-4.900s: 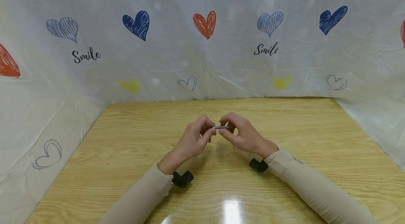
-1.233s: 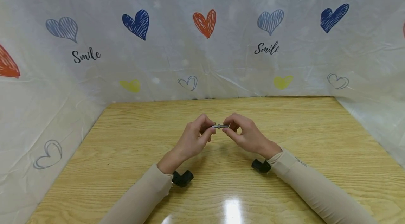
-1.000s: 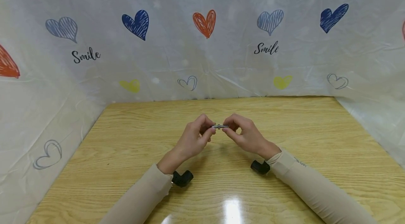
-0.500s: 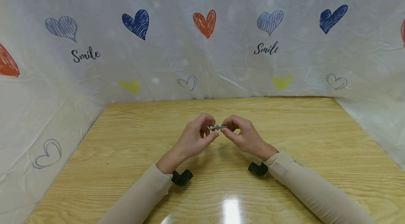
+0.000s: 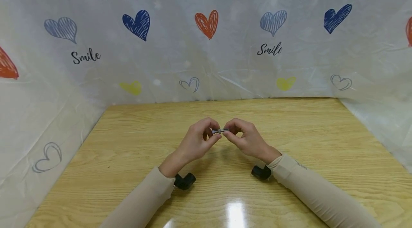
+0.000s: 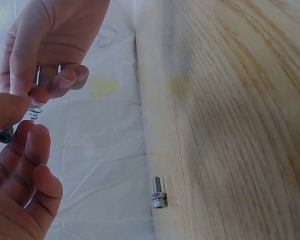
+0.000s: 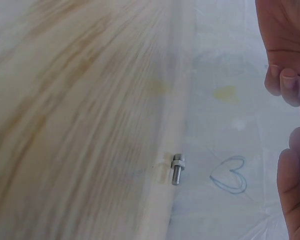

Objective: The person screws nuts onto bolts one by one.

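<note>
A small metal socket-head bolt (image 5: 224, 130) with a nut (image 5: 220, 131) on its shank lies level between my two hands. My right hand (image 5: 246, 136) pinches the shank's free end between thumb and fingertips. My left hand (image 5: 197, 140) has its thumb and index finger curled about the head side, close to the nut; whether they press on nut or head is unclear. In the left wrist view, the bolt's socket head (image 6: 4, 135) shows beneath a thumb. A second bolt with a nut (image 6: 159, 194) lies on the table, seen also in the right wrist view as a bolt (image 7: 177, 170).
The wooden table (image 5: 138, 142) ends at a pale backdrop (image 5: 173, 52) printed with hearts. Black wrist devices (image 5: 185, 181) sit under both cuffs. In the head view my hands mostly cover the second bolt.
My left fingers have let the bolt's head go, spread, and come together again nearer the nut. My right hand keeps its pinch and has shifted slightly left with the bolt.
</note>
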A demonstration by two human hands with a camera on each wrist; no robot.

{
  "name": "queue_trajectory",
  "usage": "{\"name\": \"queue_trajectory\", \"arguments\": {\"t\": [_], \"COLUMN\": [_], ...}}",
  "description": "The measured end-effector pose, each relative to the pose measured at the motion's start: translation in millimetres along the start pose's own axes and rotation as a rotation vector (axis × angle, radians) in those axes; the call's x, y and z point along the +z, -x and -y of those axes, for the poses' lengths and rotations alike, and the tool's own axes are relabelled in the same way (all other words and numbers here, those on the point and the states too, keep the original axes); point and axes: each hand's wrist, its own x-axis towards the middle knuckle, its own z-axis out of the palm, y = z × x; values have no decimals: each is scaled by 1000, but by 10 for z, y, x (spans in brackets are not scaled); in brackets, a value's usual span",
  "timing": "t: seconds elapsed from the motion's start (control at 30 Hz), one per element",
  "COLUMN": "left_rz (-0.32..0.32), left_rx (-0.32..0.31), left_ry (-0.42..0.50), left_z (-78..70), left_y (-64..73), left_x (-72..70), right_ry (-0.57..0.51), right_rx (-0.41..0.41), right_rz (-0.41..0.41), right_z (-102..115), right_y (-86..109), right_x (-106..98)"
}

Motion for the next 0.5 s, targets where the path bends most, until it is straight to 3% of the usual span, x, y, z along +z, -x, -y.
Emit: {"name": "queue_trajectory", "arguments": {"t": [0.5], "left_rz": [18], "left_rx": [-41], "left_ry": [31], "left_z": [15], "left_y": [3], "left_x": [27], "right_ry": [-8], "right_rx": [7], "right_rz": [8], "right_z": [-19], "right_y": [11], "right_x": [9]}}
